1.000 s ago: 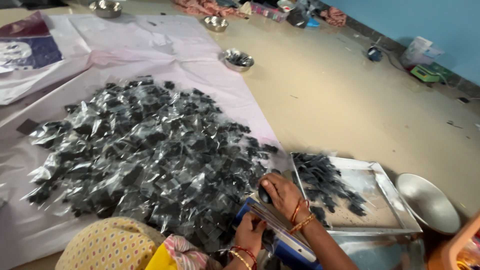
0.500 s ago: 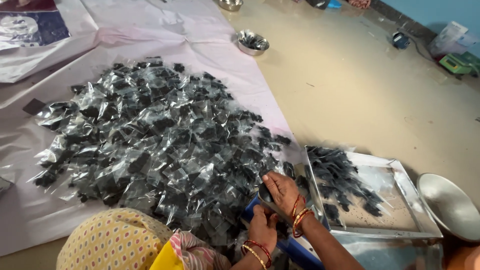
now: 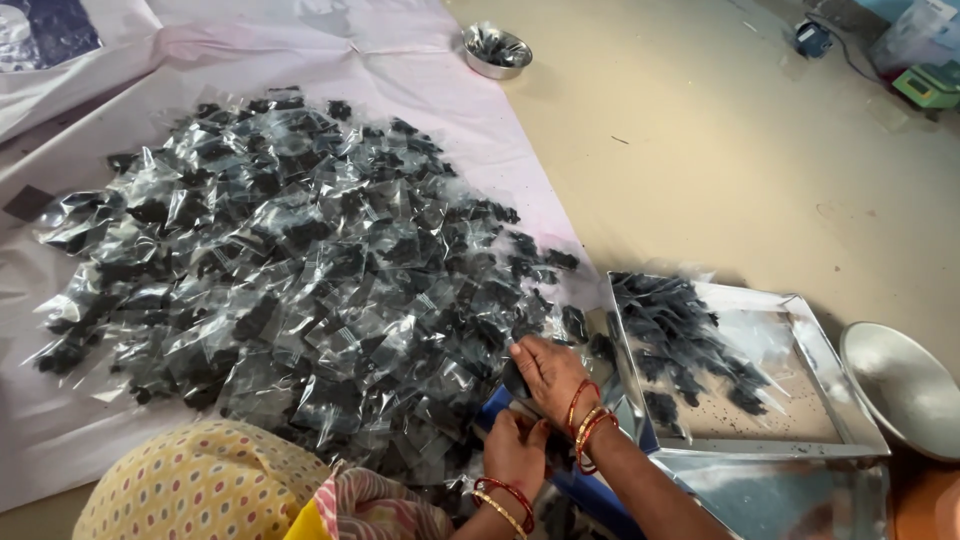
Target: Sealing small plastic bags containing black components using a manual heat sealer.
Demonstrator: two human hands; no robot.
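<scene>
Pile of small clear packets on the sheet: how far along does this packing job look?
Looks done: a large pile of clear packets with dark contents covers the pink sheet. In hand: the right hand and left hand work at the pile's near edge. Their grip is hidden. Probably left: loose dark packets on the steel tray.

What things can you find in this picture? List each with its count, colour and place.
Packets: a big heap, clear with dark contents, on the sheet.
Sheet: one, pale pink, on the floor.
Tray: one, metal, right, holding some packets.
Small bowl: one, metal, top.
Large bowl: one, metal, right edge.
Headscarf: one, yellow dotted, bottom left.
Bangles: several, red and gold, on both wrists.
Left hand: below the right, by the heap's edge.
Right hand: on a packet beside the tray.
</scene>
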